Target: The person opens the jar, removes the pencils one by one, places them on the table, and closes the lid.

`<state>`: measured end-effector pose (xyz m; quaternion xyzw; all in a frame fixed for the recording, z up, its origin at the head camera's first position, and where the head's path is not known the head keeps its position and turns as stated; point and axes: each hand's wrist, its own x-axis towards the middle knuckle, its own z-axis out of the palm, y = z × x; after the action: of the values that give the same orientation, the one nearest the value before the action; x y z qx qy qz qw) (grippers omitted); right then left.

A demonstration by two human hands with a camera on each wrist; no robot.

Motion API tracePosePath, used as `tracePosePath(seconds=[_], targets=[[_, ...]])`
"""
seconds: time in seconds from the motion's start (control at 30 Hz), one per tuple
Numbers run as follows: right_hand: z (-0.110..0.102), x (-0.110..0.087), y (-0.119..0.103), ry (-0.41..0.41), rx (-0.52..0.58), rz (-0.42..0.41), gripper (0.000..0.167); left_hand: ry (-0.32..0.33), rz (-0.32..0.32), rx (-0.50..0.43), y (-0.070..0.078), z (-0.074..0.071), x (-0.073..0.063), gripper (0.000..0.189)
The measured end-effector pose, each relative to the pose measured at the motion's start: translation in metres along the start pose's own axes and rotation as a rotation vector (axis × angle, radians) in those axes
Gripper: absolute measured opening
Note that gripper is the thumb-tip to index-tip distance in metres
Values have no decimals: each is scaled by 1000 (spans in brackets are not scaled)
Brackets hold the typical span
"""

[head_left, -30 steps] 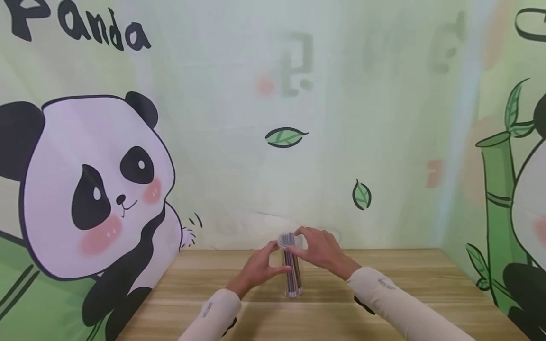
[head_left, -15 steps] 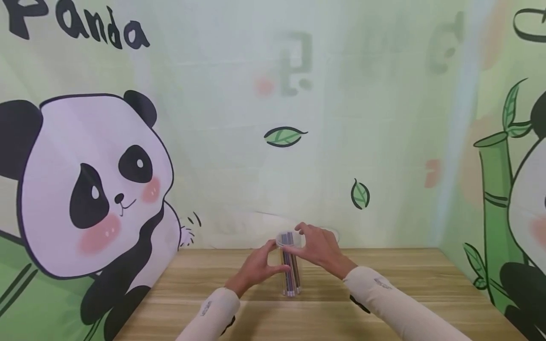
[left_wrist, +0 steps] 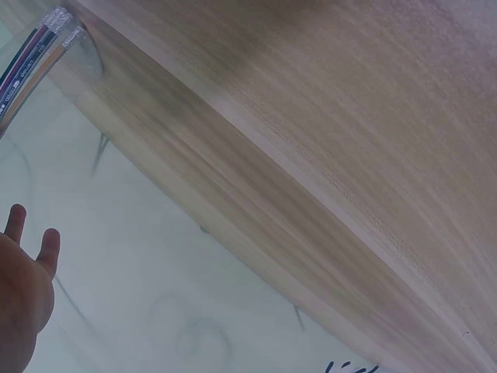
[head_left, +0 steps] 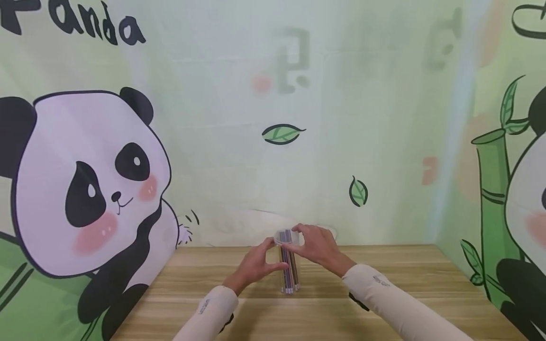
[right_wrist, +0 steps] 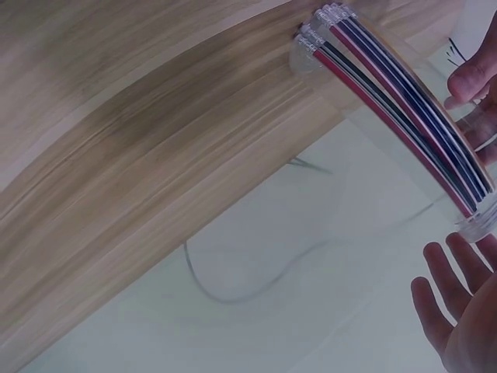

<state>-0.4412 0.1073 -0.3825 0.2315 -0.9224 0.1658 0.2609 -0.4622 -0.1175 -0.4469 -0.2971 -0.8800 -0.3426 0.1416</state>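
Observation:
A clear plastic tube of pencils (head_left: pixel 290 277) stands on the wooden table, its eraser ends at the bottom. My left hand (head_left: pixel 253 265) holds the tube from the left, thumb on the near side. At the upper end my right hand (head_left: pixel 316 244) pinches the clear lid (head_left: pixel 281 237) between thumb and index finger. In the right wrist view, red, dark and yellow pencils (right_wrist: pixel 404 109) show through the wall, and the other right fingers (right_wrist: pixel 446 284) spread out below the lid. The left wrist view catches the tube's lower end (left_wrist: pixel 58 35) and part of the left hand (left_wrist: pixel 23 303).
The wooden table (head_left: pixel 192 284) reaches back to a pale green cloth backdrop (head_left: pixel 222 166) printed with pandas, leaves and bamboo. The backdrop rises directly behind the tube and both hands.
The head view has shifted slightly, so everything sits a little further left and higher. Both hands keep the same hold on the tube and lid.

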Motion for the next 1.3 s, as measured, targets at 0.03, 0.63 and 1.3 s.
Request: tracePosePath(seconds=[0.03, 0.63, 1.3], targets=[[0, 0, 0, -2, 0, -1, 63, -2, -4, -2, 0, 0, 0, 83], [-2, -1, 3, -41, 52, -30, 62, 5, 10, 12, -1, 0, -2, 81], [-6, 0, 14, -211, 274, -81, 61, -5, -11, 9, 1, -1, -2, 82]])
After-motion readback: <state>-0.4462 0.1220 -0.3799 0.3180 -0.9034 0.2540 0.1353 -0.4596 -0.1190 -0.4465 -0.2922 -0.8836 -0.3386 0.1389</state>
